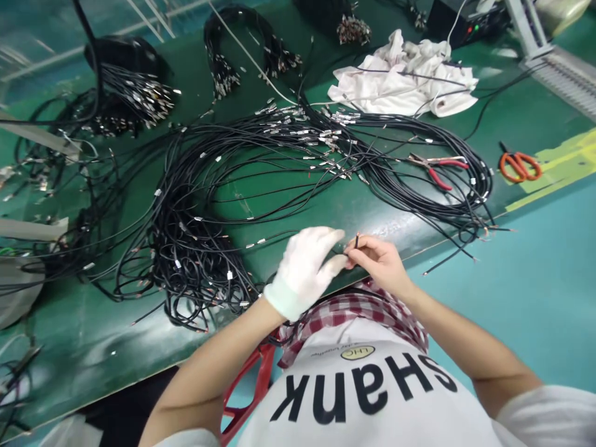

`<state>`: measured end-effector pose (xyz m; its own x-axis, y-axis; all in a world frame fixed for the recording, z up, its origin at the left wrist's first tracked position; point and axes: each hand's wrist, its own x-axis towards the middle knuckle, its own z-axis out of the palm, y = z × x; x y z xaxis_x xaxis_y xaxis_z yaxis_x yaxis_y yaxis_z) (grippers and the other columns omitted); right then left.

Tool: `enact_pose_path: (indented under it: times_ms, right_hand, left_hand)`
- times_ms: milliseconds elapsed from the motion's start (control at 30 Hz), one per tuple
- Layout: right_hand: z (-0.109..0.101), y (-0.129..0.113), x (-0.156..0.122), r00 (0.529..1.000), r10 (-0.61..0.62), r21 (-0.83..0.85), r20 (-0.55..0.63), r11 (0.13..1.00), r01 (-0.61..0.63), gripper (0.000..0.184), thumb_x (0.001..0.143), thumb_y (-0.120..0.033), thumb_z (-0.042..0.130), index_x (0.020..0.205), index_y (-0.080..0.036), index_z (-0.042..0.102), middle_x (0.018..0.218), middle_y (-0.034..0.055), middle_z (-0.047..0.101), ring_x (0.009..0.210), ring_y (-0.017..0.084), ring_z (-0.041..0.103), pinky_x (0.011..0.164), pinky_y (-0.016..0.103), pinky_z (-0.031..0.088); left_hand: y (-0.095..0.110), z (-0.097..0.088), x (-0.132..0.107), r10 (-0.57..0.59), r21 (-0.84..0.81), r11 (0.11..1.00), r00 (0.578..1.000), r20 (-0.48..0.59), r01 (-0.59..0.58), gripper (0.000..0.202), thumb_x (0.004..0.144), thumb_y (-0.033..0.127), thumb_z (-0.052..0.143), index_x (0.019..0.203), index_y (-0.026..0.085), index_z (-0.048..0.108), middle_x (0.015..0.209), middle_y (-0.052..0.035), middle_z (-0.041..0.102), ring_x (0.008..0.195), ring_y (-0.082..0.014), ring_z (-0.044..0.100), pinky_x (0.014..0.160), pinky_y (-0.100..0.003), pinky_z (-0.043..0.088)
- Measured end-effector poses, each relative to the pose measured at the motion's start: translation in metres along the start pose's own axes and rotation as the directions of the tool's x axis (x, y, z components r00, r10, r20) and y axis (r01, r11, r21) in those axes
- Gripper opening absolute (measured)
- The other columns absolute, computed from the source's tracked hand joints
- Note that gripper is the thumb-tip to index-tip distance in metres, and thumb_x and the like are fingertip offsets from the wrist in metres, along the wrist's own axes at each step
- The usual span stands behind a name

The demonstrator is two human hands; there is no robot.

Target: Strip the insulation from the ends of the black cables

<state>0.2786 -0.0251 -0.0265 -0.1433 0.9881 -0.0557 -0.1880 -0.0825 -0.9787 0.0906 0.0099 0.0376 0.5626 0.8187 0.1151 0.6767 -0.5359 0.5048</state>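
My right hand [379,261], bare, pinches a thin black cable [357,241] between thumb and fingers near the table's front edge. A short end of it stands up from the fingers, with a copper-coloured tip. My left hand [305,267] wears a white glove and is just left of the right fingertips. Its thumb and fingers are curved with a gap between them, and the thumb touches or nearly touches the right fingers. Behind the hands lies a long bundle of black cables [298,124] with white tags and metal ends. A tangled cable heap [190,261] is to the left.
Red-handled pliers [440,167] rest on the coiled cables at the right. Beyond them are orange-handled scissors [519,166]. A crumpled white cloth [405,77] lies toward the back. More cable bundles [135,93] sit at the back left of the green table [372,211].
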Motion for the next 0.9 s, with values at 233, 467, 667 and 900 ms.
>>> enact_pose_path:
  times_ms: [233, 467, 667, 900]
  right_hand:
    - [-0.017, -0.006, -0.007, 0.999, -0.038, -0.118, 0.020, 0.992, 0.040, 0.022, 0.085, -0.041, 0.072, 0.099, -0.024, 0.073, 0.104, 0.0062, 0.067, 0.084, 0.020, 0.066, 0.080, 0.037, 0.058]
    - [-0.172, -0.081, 0.053, 0.912, -0.404, -0.924, -0.071, 0.372, 0.093, 0.030, 0.092, -0.035, 0.061, 0.117, -0.022, 0.068, 0.120, 0.0097, 0.067, 0.117, 0.028, 0.058, 0.104, 0.046, 0.044]
    - [-0.243, -0.072, 0.105, 0.988, -0.155, -1.000, -0.019, -0.009, -0.020, 0.058, 0.077, -0.049, 0.072, 0.124, -0.016, 0.066, 0.114, 0.0157, 0.065, 0.113, 0.036, 0.056, 0.100, 0.052, 0.043]
    - [-0.243, -0.079, 0.105, 0.950, -0.302, -0.980, -0.075, 0.198, -0.014, 0.057, 0.074, -0.041, 0.069, 0.125, -0.017, 0.064, 0.119, 0.0139, 0.053, 0.106, 0.033, 0.058, 0.098, 0.048, 0.046]
  left_hand:
    - [0.023, 0.023, 0.025, -0.157, -0.712, 0.699, 0.985, -0.068, 0.062, 0.020, 0.093, 0.032, 0.061, 0.091, 0.017, 0.073, 0.100, -0.0069, 0.072, 0.098, -0.0200, 0.066, 0.091, -0.032, 0.053]
    - [0.020, 0.021, 0.013, -0.200, -0.632, 0.741, 0.973, 0.116, 0.228, 0.025, 0.095, 0.037, 0.057, 0.100, 0.020, 0.073, 0.087, -0.0037, 0.074, 0.079, -0.0175, 0.068, 0.076, -0.030, 0.054]
    - [0.011, 0.048, 0.003, -0.074, -0.330, 0.931, 0.965, 0.252, 0.157, 0.025, 0.097, 0.027, 0.050, 0.105, 0.022, 0.073, 0.105, -0.0027, 0.075, 0.098, -0.0198, 0.067, 0.091, -0.032, 0.050]
    - [0.010, 0.046, -0.003, -0.270, -0.431, 0.837, 0.939, 0.212, 0.338, 0.016, 0.091, 0.025, 0.056, 0.100, 0.020, 0.067, 0.088, 0.0009, 0.072, 0.078, -0.0132, 0.065, 0.075, -0.023, 0.050]
